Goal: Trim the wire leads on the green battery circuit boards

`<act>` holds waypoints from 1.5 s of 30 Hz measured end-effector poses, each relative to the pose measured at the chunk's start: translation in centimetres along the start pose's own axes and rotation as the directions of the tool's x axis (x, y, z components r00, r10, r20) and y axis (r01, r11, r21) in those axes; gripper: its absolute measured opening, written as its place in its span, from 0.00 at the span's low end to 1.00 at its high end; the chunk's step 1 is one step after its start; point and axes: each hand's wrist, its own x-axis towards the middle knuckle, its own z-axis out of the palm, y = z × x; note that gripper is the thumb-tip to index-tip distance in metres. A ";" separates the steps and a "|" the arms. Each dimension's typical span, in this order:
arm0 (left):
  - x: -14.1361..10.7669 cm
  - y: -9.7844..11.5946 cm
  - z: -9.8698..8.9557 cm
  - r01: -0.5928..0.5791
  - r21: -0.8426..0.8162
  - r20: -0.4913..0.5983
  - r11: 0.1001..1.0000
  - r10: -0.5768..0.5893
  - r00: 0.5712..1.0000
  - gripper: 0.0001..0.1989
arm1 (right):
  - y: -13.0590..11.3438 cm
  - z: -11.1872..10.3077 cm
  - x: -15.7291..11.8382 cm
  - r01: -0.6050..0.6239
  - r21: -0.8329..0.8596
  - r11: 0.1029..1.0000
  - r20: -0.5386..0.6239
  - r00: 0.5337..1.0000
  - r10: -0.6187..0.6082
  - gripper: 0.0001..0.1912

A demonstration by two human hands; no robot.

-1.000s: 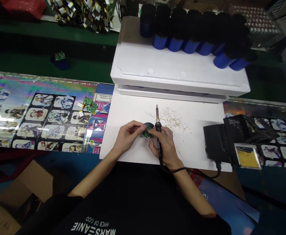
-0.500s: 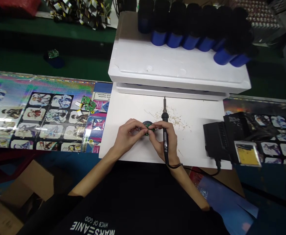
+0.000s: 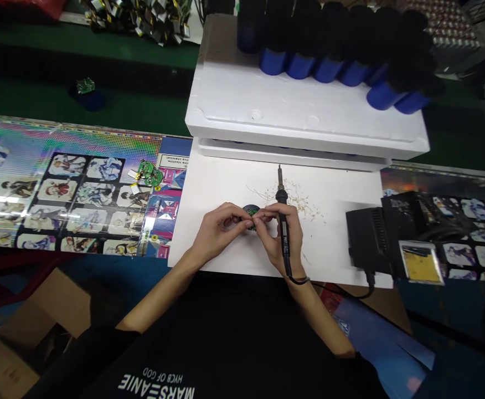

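My left hand [image 3: 220, 230] pinches a round board [image 3: 251, 213]. My right hand [image 3: 282, 241] grips a soldering iron [image 3: 283, 227], fingers [image 3: 262, 220] touching the board.

A small round green circuit board [image 3: 251, 216] sits with a black soldering iron [image 3: 283, 228] at its 3 o'clock, tip toward 12 o'clock.

My left hand [image 3: 217, 230] and right hand [image 3: 279, 238] pinch a little round green circuit board [image 3: 251, 215], and my right hand also holds a soldering iron [image 3: 281, 195].
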 end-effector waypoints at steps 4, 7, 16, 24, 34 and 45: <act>0.1 0.3 -0.3 0.071 -0.080 0.053 0.994 -0.067 0.996 0.07 | 0.0 0.1 0.0 -0.001 -0.019 1.000 0.003 1.000 0.001 0.14; 0.2 0.4 -0.4 0.126 -0.142 0.090 0.982 -0.114 0.989 0.08 | 0.0 0.1 0.0 0.013 -0.021 1.000 0.012 1.000 -0.013 0.15; 0.1 0.3 -0.3 0.145 -0.182 0.067 0.973 -0.134 0.989 0.07 | -0.1 -0.4 0.0 0.058 -0.064 0.996 0.029 0.998 -0.057 0.16; 0.2 0.4 -0.3 0.109 -0.108 0.031 0.988 -0.106 0.994 0.06 | 0.1 -0.1 -0.2 0.032 -0.052 0.998 0.028 0.999 -0.031 0.16; 0.2 -0.3 -0.8 -0.090 0.158 0.056 0.983 0.082 0.995 0.02 | -0.5 -2.4 -0.7 0.057 -0.149 0.987 0.044 0.998 -0.051 0.10; 1.3 -0.7 -1.7 -0.237 0.296 0.312 0.925 0.140 0.940 0.04 | -1.6 -7.3 1.1 -0.029 0.046 0.998 -0.065 0.997 0.032 0.17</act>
